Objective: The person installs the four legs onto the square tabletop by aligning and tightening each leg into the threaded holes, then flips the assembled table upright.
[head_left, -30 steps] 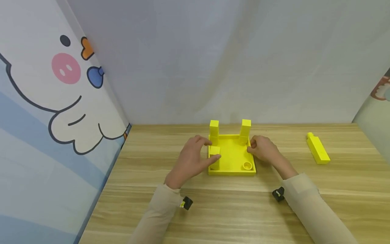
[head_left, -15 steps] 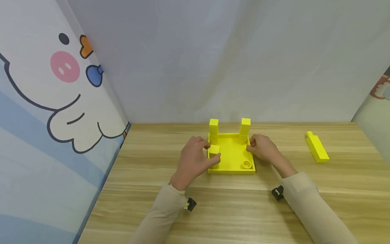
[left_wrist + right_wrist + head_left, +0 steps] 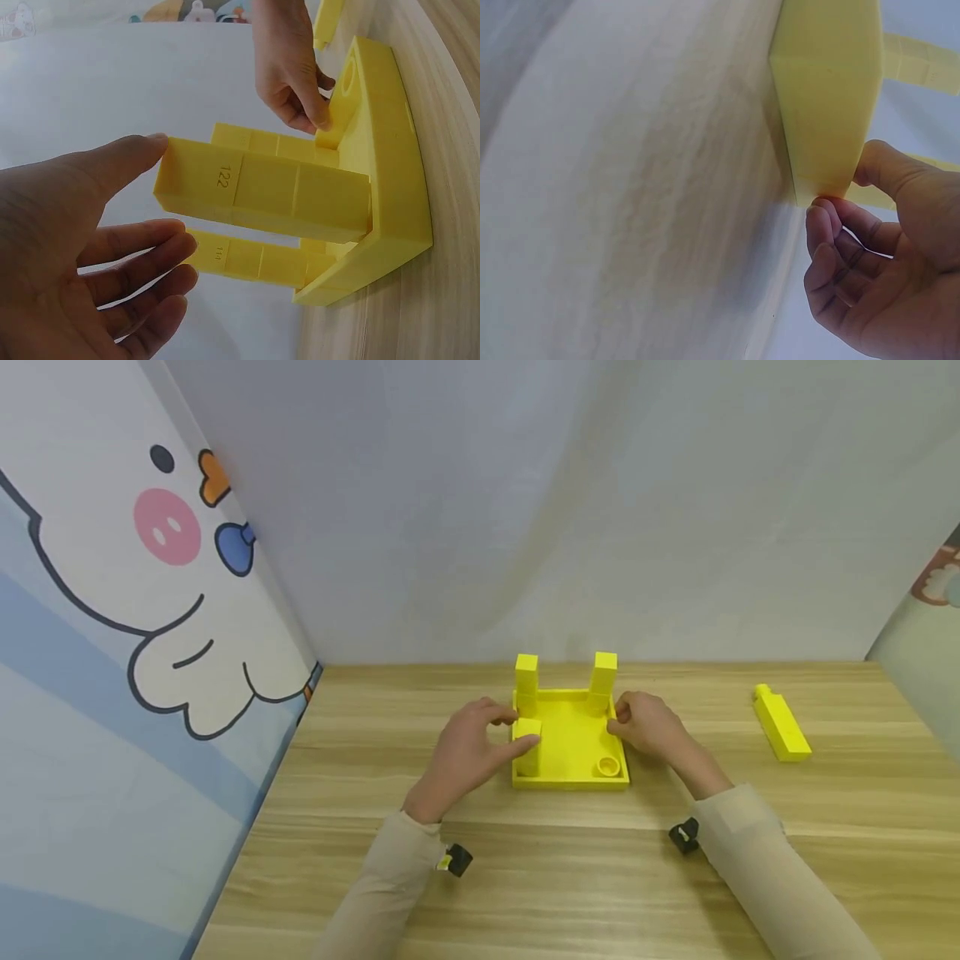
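A square yellow toy tabletop (image 3: 573, 739) lies upside down with its raised rim upward. Three legs stand on its corners: a back left leg (image 3: 527, 677), a back right leg (image 3: 603, 675) and the front left leg (image 3: 262, 184) marked 122. My left hand (image 3: 461, 756) loosely pinches that front left leg near its top, thumb on one side and index fingertip right at the opposite edge. The other left fingers curve free. My right hand (image 3: 652, 727) grips the tabletop's right rim, thumb inside, fingertips outside. An empty round socket (image 3: 608, 767) shows at the front right corner.
A loose yellow leg (image 3: 782, 725) with a round peg lies on the wooden table (image 3: 600, 877), to the right of my right hand. A pale backdrop (image 3: 570, 510) rises behind the table, with a cartoon-printed cloth (image 3: 90, 710) on the left.
My left thumb and wrist have shifted slightly around the front left leg, first forward and then back. That leg has turned a little. My right hand keeps its hold.
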The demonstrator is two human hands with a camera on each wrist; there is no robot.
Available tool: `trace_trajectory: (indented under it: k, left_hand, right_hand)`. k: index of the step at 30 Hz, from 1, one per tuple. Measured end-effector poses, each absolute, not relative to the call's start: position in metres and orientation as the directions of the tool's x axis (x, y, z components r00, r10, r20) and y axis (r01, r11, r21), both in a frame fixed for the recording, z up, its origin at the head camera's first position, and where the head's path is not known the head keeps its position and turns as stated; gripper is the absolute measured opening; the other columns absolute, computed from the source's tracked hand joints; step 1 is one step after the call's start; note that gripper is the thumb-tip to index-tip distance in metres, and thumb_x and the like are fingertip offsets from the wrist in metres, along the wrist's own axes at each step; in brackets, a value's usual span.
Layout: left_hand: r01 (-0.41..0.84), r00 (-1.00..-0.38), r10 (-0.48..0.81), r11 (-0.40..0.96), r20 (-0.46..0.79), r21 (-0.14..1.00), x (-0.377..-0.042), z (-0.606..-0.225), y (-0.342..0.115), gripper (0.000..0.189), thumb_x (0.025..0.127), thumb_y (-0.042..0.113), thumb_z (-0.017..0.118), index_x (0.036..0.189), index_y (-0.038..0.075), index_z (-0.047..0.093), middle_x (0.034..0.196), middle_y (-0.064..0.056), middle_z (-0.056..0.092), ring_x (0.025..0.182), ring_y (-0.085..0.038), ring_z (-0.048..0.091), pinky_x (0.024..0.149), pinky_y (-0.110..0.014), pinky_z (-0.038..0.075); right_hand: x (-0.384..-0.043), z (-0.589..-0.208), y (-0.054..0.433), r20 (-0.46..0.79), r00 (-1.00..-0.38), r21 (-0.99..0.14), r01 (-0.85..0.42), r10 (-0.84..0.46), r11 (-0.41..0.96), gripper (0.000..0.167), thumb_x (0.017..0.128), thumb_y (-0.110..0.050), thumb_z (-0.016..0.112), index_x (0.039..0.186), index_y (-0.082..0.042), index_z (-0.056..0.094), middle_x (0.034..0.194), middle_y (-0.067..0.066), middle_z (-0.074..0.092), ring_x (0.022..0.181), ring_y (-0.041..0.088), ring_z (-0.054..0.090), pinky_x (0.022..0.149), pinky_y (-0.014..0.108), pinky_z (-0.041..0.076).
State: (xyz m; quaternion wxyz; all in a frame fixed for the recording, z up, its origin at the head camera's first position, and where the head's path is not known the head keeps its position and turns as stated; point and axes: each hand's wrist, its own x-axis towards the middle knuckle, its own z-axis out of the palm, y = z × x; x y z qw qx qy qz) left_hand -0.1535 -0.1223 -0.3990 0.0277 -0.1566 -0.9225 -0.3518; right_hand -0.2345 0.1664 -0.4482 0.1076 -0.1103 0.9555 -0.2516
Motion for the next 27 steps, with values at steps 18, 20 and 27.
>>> trace_trajectory:
  k: [18, 20, 27]
  left_hand:
    - [0.336, -0.942, 0.236, 0.664, 0.239, 0.667, -0.176, -0.409, -0.148, 0.033, 0.096, 0.024, 0.072, 0.124, 0.007, 0.071, 0.12, -0.013, 0.072, 0.109, -0.031, 0.067, 0.091, -0.045, 0.056]
    - [0.333, -0.943, 0.233, 0.66, 0.237, 0.674, -0.178, -0.412, -0.15, 0.032, 0.097, 0.022, 0.071, 0.124, 0.006, 0.071, 0.119, -0.013, 0.072, 0.108, -0.032, 0.067, 0.091, -0.046, 0.056]
    - [0.291, -0.956, 0.224, 0.653, 0.188, 0.7, -0.189, -0.425, -0.153, 0.032, 0.098, 0.023, 0.069, 0.124, 0.003, 0.07, 0.119, -0.016, 0.072, 0.108, -0.035, 0.067, 0.092, -0.047, 0.056]
  right_hand:
    - [-0.237, -0.461, 0.167, -0.161, -0.956, -0.519, -0.129, -0.245, 0.845, 0.031, 0.093, -0.021, 0.064, 0.109, 0.005, 0.064, 0.105, 0.02, 0.069, 0.088, 0.025, 0.06, 0.079, 0.038, 0.052]
    - [-0.237, -0.462, 0.166, -0.159, -0.956, -0.518, -0.131, -0.246, 0.845, 0.031, 0.093, -0.022, 0.064, 0.109, 0.005, 0.064, 0.105, 0.02, 0.069, 0.089, 0.025, 0.061, 0.079, 0.038, 0.052]
    - [-0.238, -0.461, 0.163, -0.145, -0.958, -0.515, -0.141, -0.248, 0.845, 0.03, 0.092, -0.021, 0.064, 0.107, 0.005, 0.065, 0.103, 0.019, 0.069, 0.087, 0.024, 0.06, 0.077, 0.038, 0.052]
